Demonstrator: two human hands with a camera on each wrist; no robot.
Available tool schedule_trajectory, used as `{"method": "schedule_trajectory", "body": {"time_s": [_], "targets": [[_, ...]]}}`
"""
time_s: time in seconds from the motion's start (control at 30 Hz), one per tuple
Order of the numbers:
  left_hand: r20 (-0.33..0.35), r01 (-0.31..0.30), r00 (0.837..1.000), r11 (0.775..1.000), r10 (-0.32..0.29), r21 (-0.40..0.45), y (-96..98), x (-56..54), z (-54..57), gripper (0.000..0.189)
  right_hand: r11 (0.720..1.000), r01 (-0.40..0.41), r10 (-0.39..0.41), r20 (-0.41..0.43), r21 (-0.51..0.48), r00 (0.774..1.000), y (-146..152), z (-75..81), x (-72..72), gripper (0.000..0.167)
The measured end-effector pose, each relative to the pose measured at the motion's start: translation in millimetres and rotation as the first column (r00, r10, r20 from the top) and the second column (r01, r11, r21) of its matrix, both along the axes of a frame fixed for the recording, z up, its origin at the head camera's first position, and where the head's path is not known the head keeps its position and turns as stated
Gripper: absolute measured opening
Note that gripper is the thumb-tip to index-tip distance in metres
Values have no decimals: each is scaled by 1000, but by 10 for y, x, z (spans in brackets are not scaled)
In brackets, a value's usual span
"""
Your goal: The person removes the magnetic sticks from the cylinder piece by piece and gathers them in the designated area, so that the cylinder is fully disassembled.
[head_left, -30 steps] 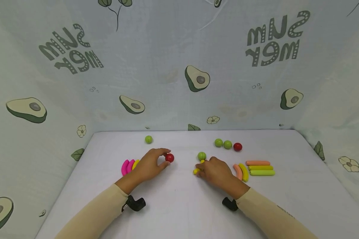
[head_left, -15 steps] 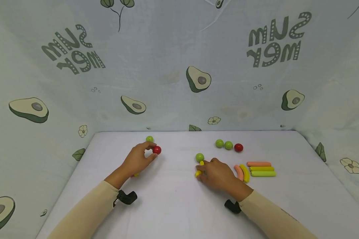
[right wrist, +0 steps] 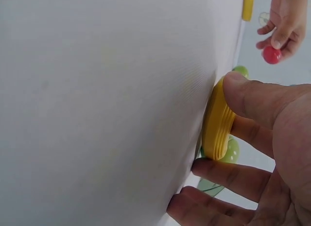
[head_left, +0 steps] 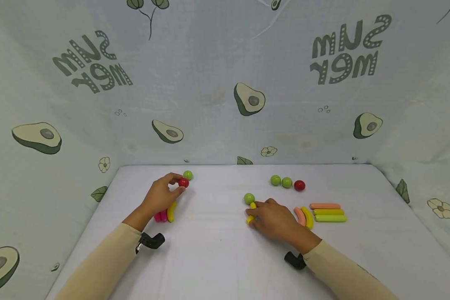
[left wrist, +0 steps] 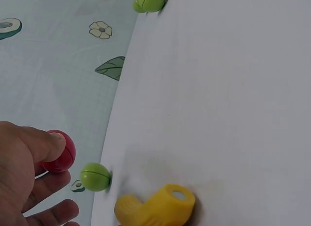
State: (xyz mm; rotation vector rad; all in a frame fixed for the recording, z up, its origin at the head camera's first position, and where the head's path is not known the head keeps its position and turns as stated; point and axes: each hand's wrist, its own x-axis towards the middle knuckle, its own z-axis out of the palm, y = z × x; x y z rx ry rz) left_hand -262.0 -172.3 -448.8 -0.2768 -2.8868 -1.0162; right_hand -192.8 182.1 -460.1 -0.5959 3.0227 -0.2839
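Note:
Out at the back left, my left hand (head_left: 158,195) pinches a red ball (head_left: 183,182) between thumb and fingers. In the head view that ball overlaps a green ball (head_left: 188,175); the left wrist view shows a narrow gap between the red ball and the green ball (left wrist: 95,177). My right hand (head_left: 273,217), near the middle of the table, grips a yellow toy rod with a ridged side (right wrist: 217,121) by thumb and fingers. One end of the rod points at another green ball (head_left: 249,198), right at its tip. Part of the rod is hidden behind the fingers.
Beside the left forearm lie a curved yellow rod (head_left: 171,211) and pink rods (head_left: 163,216). Right of my right hand are curved rods (head_left: 306,217) and straight rods (head_left: 329,212). Two green balls (head_left: 281,181) and a red ball (head_left: 299,185) sit behind. A cloth wall (head_left: 210,125) rises at the back.
My left hand has carried the red ball leftward and back, up close to the green ball. My right hand stays nearly in place, with its rod turned slightly.

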Motion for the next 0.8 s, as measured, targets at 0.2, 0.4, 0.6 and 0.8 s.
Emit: {"method": "schedule_trajectory", "body": {"time_s": [0.2, 0.4, 0.6, 0.8], "targets": [[19, -49, 999, 999, 49, 5, -112, -64, -33, 44, 1000, -15, 15, -8, -27, 1000, 21, -11, 0, 38], [31, -84, 996, 996, 83, 10, -176, -121, -53, 44, 998, -24, 24, -8, -56, 1000, 48, 13, 21, 39], [39, -100, 994, 995, 99, 21, -216, -193, -67, 44, 992, -27, 30, 21, -123, 999, 92, 32, 27, 54], [71, -121, 990, 992, 119, 34, -252, -264, -88, 43, 986, -4, 13, 51, -167, 999, 112, 38, 28, 59]]}}
